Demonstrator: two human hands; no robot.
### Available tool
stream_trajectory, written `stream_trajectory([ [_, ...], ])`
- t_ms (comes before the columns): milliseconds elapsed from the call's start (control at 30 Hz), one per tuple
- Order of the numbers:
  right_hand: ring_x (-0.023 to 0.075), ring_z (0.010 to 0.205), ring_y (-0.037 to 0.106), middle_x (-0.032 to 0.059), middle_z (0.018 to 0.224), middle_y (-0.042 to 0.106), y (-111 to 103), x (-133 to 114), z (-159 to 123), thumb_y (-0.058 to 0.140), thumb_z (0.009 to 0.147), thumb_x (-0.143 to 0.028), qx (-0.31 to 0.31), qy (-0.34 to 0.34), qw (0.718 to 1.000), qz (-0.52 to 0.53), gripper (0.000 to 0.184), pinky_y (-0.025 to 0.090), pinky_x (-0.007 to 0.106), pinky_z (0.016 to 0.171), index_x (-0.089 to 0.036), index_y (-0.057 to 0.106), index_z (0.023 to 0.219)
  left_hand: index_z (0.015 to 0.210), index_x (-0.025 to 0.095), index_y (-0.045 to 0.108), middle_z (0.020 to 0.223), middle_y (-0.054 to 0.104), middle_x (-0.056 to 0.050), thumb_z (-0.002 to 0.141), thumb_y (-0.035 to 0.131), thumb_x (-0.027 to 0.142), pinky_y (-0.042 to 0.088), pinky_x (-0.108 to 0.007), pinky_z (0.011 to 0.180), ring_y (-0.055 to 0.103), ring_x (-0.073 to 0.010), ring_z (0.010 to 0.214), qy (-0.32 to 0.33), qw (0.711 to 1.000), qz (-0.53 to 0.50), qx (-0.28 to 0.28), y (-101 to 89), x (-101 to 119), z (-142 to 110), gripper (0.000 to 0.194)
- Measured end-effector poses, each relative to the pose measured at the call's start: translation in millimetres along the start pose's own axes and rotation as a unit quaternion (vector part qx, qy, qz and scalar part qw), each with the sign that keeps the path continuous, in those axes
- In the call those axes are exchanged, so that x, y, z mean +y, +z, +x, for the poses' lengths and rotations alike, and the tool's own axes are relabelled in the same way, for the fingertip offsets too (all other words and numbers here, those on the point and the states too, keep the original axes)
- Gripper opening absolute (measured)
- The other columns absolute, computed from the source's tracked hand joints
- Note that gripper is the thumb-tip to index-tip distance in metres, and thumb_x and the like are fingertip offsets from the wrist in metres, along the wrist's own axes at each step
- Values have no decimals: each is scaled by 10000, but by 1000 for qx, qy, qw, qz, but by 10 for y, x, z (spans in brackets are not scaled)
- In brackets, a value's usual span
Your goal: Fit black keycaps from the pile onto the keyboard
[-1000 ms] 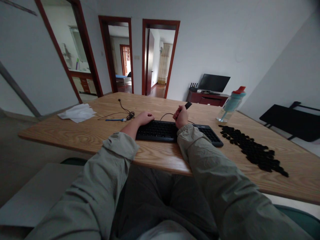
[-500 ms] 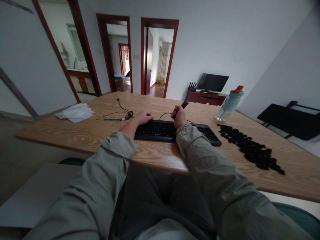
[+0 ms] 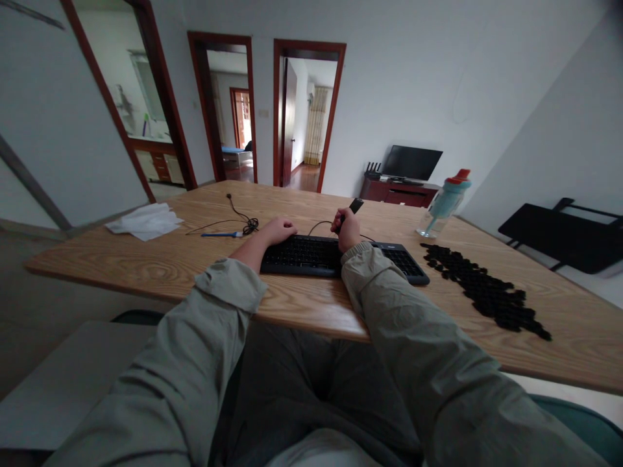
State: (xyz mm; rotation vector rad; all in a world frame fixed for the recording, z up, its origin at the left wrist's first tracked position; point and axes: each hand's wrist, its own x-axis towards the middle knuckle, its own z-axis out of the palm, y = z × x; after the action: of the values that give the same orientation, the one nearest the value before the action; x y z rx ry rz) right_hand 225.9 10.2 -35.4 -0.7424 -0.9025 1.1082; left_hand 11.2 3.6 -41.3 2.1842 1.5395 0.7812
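The black keyboard (image 3: 304, 254) lies flat on the wooden table (image 3: 302, 299), close to the near edge and in front of the person. It should handle as a light, stiff slab, likely smooth plastic that could slide on the wood; its end edges and back rim look the best places to take hold, while the keys make a poor grip.

The left hand (image 3: 280, 229) rests over the back left corner of the keyboard, fingers close together; whether they grip or merely steady it, I cannot tell. The right hand (image 3: 348, 230) is curled tight around a slim black tool (image 3: 357, 205) (its working end is hidden), just above the keyboard.

Right of the keyboard spread many small black pieces (image 3: 487, 290), apparently keycaps, with 1 water bottle (image 3: 444, 206) behind them. To the left lie a coiled cable (image 3: 250, 226), 1 slim blue stick (image 3: 217, 234) and white tissue (image 3: 145, 222).
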Motion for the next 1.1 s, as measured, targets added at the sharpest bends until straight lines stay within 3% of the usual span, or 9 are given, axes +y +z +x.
stream_trajectory([
  [233,65,412,297,-66,489,323,11,-80,-27,518,765,-288,7,40,999,32,192,285,203,396,-197,407,637,694,141,639,704,604,-37,786,548,345,350,-281,625,508,-165,670,1,1000,6,-2,-5,2,2,242],
  [1100,57,413,291,-63,509,320,11,-107,-56,522,785,-291,13,50,998,27,215,288,194,398,-195,399,638,744,130,679,762,653,-66,796,552,343,382,-284,663,541,-178,703,-9,1000,11,-5,-15,23,-7,252],
])
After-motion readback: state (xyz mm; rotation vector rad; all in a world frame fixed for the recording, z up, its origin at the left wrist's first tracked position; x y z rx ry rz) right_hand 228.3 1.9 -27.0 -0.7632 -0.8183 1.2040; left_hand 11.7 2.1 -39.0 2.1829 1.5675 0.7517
